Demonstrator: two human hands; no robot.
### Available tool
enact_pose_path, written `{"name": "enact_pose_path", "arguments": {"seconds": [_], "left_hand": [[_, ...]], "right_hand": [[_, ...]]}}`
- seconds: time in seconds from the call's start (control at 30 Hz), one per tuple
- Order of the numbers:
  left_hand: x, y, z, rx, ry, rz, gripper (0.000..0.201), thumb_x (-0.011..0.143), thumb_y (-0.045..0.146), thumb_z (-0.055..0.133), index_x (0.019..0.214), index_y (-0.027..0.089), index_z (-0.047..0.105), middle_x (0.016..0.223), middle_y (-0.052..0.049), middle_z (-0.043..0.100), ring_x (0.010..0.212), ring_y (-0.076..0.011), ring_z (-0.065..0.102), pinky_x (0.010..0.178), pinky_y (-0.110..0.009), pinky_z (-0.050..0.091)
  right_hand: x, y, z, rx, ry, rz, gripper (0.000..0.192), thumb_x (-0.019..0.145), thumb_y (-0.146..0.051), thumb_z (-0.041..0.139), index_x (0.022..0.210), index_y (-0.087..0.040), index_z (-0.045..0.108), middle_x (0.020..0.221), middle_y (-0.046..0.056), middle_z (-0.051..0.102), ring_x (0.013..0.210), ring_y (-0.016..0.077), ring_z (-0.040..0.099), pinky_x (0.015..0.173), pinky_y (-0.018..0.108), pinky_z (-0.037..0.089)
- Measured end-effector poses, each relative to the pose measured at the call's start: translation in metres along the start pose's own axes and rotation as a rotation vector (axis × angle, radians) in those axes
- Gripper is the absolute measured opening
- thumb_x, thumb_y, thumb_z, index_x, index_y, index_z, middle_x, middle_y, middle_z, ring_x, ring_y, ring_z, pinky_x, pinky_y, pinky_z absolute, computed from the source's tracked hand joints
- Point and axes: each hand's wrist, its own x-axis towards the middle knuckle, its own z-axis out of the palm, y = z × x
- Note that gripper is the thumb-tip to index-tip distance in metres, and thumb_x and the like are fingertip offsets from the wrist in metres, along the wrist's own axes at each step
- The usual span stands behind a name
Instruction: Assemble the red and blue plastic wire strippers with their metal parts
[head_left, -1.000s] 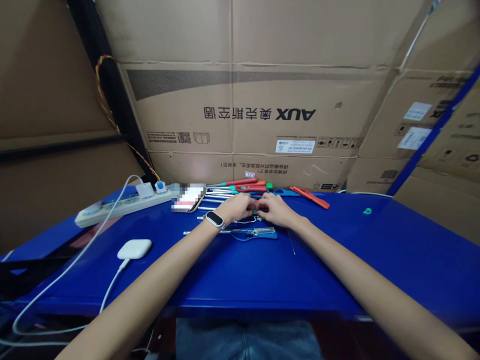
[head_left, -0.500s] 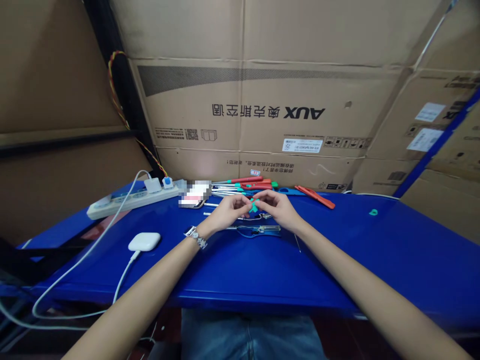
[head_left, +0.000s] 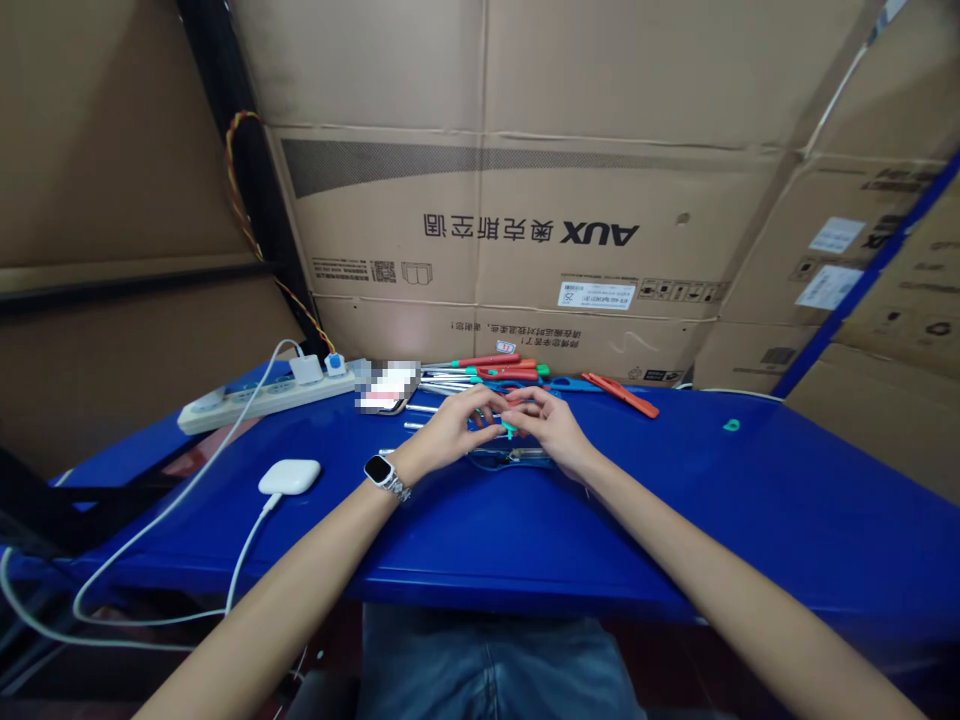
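Note:
My left hand (head_left: 454, 428) and my right hand (head_left: 546, 428) meet over the blue table (head_left: 525, 530), fingertips pinching a small teal piece (head_left: 509, 430) between them. Under the hands lies a flat blue tool with a clear part (head_left: 514, 459). Just behind them a row of screwdrivers with red and teal handles (head_left: 499, 371) lies along the table's back edge. A watch sits on my left wrist (head_left: 379, 471).
A white power strip (head_left: 255, 397) with plugs lies at the back left, and a white charger case (head_left: 289, 476) with its cable sits nearer. Orange tools (head_left: 622, 394) and a small teal ring (head_left: 731, 425) lie to the right. Cardboard boxes (head_left: 510, 240) wall the back.
Both hands lifted off the table with the small teal piece and turned it between the fingertips. My left wrist has rolled so the watch face points another way.

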Motion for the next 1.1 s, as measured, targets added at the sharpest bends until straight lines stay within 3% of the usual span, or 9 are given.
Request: {"name": "enact_pose_path", "arguments": {"seconds": [0.1, 0.27, 0.47, 0.57, 0.73, 0.87, 0.97, 1.1], "left_hand": [[0.000, -0.001, -0.006, 0.077, -0.012, 0.016, 0.021, 0.088, 0.038, 0.065, 0.090, 0.016, 0.064, 0.087, -0.003, 0.063, 0.079, -0.0152, 0.057, 0.074, -0.027, 0.046], [-0.001, -0.003, -0.012, 0.122, -0.037, -0.026, 0.030, 0.097, 0.039, 0.050, 0.091, 0.015, 0.067, 0.082, -0.003, 0.066, 0.075, -0.0147, 0.059, 0.072, -0.026, 0.045], [-0.002, -0.001, -0.004, 0.041, -0.031, -0.070, 0.024, 0.091, 0.033, 0.059, 0.106, 0.015, 0.065, 0.089, -0.003, 0.070, 0.074, -0.0138, 0.062, 0.070, -0.024, 0.048], [-0.001, -0.001, -0.003, 0.030, -0.023, -0.072, 0.019, 0.086, 0.029, 0.065, 0.099, 0.015, 0.068, 0.084, -0.003, 0.070, 0.072, -0.0137, 0.062, 0.069, -0.024, 0.048], [-0.002, -0.005, -0.014, 0.070, -0.131, -0.094, 0.017, 0.087, 0.022, 0.062, 0.098, 0.017, 0.075, 0.084, -0.005, 0.071, 0.075, -0.0155, 0.063, 0.073, -0.026, 0.049], [-0.005, -0.008, -0.017, 0.123, -0.245, -0.125, 0.016, 0.085, 0.019, 0.063, 0.095, 0.017, 0.076, 0.090, -0.005, 0.069, 0.079, -0.0158, 0.063, 0.078, -0.027, 0.048], [-0.007, -0.006, -0.015, 0.167, -0.273, -0.133, 0.015, 0.083, 0.015, 0.064, 0.091, 0.017, 0.076, 0.090, -0.005, 0.068, 0.079, -0.0153, 0.062, 0.077, -0.026, 0.047], [-0.008, -0.003, -0.014, 0.200, -0.275, -0.134, 0.014, 0.083, 0.016, 0.064, 0.090, 0.017, 0.076, 0.087, -0.005, 0.069, 0.076, -0.0153, 0.061, 0.073, -0.025, 0.046]], "right_hand": [[-0.002, -0.006, 0.002, -0.061, -0.029, -0.034, 0.037, 0.072, -0.050, 0.075, 0.089, -0.019, 0.062, 0.070, -0.002, 0.067, 0.061, 0.0138, 0.062, 0.061, 0.027, 0.049], [-0.007, -0.014, 0.002, -0.154, -0.125, -0.140, 0.036, 0.078, -0.053, 0.069, 0.088, -0.019, 0.062, 0.076, 0.002, 0.071, 0.066, 0.0155, 0.066, 0.068, 0.031, 0.053], [-0.007, -0.006, 0.002, -0.175, -0.072, -0.053, 0.034, 0.078, -0.050, 0.069, 0.078, -0.019, 0.057, 0.071, 0.004, 0.071, 0.062, 0.0170, 0.068, 0.065, 0.032, 0.055], [-0.006, -0.008, 0.000, -0.174, -0.062, -0.030, 0.029, 0.080, -0.045, 0.066, 0.077, -0.019, 0.055, 0.072, 0.004, 0.072, 0.066, 0.0187, 0.070, 0.069, 0.034, 0.054], [-0.011, -0.013, -0.014, -0.594, -0.127, -0.159, 0.018, 0.088, -0.033, 0.056, 0.082, -0.018, 0.064, 0.081, 0.004, 0.071, 0.074, 0.0182, 0.065, 0.071, 0.032, 0.049], [-0.017, -0.005, -0.020, -0.976, -0.218, -0.229, 0.021, 0.088, -0.030, 0.059, 0.105, -0.019, 0.063, 0.096, 0.007, 0.067, 0.090, 0.0208, 0.061, 0.081, 0.035, 0.046], [-0.020, 0.001, -0.017, -1.085, -0.300, -0.217, 0.027, 0.093, -0.033, 0.054, 0.116, -0.020, 0.059, 0.105, 0.009, 0.064, 0.099, 0.0219, 0.060, 0.086, 0.037, 0.044], [-0.020, 0.001, -0.013, -1.129, -0.341, -0.231, 0.025, 0.097, -0.034, 0.050, 0.115, -0.021, 0.060, 0.107, 0.009, 0.063, 0.100, 0.0216, 0.059, 0.088, 0.037, 0.043]]}}
